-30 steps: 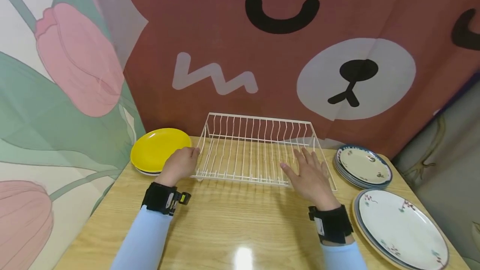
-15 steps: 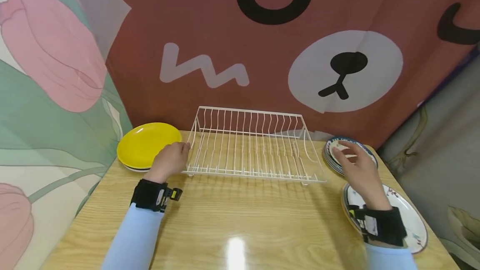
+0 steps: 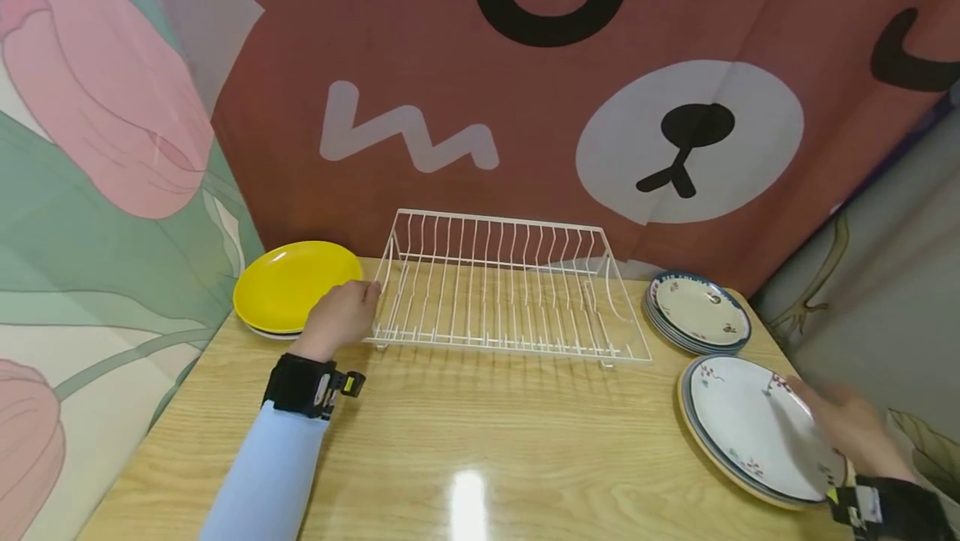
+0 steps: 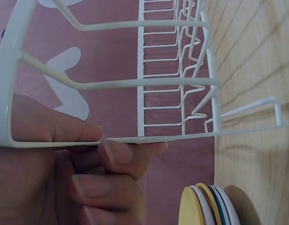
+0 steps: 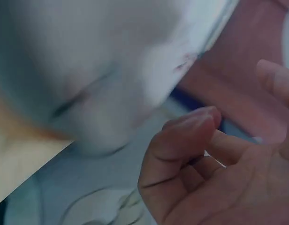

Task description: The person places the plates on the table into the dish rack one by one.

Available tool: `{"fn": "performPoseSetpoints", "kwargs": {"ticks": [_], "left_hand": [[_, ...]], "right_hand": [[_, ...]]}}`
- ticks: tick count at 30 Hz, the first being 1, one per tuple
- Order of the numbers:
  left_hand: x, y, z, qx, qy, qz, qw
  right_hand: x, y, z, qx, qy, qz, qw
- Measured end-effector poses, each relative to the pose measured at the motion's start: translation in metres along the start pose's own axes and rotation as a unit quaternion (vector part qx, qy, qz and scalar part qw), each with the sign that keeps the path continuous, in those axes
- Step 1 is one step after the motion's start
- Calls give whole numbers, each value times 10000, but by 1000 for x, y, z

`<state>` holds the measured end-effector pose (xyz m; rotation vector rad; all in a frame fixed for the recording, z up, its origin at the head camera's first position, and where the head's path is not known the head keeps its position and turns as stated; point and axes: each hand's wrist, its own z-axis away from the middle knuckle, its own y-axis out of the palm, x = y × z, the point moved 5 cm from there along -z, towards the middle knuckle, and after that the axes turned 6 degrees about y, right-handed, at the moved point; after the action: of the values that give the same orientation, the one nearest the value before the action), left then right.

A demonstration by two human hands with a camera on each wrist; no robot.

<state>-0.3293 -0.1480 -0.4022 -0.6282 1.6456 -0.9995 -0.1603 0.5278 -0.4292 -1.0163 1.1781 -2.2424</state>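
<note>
Rack (image 3: 495, 263) in left hand (image 3: 341, 316), right hand (image 3: 851, 428) near plates (image 3: 757, 428)

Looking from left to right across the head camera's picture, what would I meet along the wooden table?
Glossy yellow round plate, the person's bare left hand, white wire rack, small round cream plate with a blue patterned rim topping a stack, large white round plate with floral decoration, blurred right hand.

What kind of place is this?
Probably a makeshift indoor tabletop setup; I can't tell which room. A wood-grain table bears a wire rack and stacked plates, with a cartoon-print cloth behind.
</note>
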Motion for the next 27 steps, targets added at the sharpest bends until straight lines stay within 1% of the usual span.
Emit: {"fn": "performPoseSetpoints", "kwargs": {"ticks": [1,4,6,8,9,11,15,19,21,24,27], "left_hand": [[0,0,0,-4,-3,5,10000],[-2,0,0,-8,13,30,10000],[-3,1,0,14,7,65,10000],[-4,1,0,27,2,75,10000],[-4,1,0,28,1,73,10000],[-5,1,0,11,-6,65,10000],[-5,-1,0,-62,11,19,10000],[-5,-2,0,-89,-7,-42,10000],[-5,-2,0,-50,-22,-45,10000],[-4,-1,0,-2,-47,-41,10000],[-2,0,1,1,-35,-48,10000]], "right_hand": [[-9,2,-3,-9,162,89,9998],[-34,6,-6,-134,484,501,9975],[-48,10,-7,-196,804,571,9949],[-59,13,-8,-186,920,735,9929],[-63,15,-7,-107,974,785,9921],[-68,19,-8,64,891,926,9917],[-74,23,-7,371,485,1014,9930],[-79,23,-8,308,240,757,9964],[-82,24,-9,174,331,642,9972],[-89,27,-12,-12,657,452,9968],[-94,29,-17,-235,864,384,9952]]}}
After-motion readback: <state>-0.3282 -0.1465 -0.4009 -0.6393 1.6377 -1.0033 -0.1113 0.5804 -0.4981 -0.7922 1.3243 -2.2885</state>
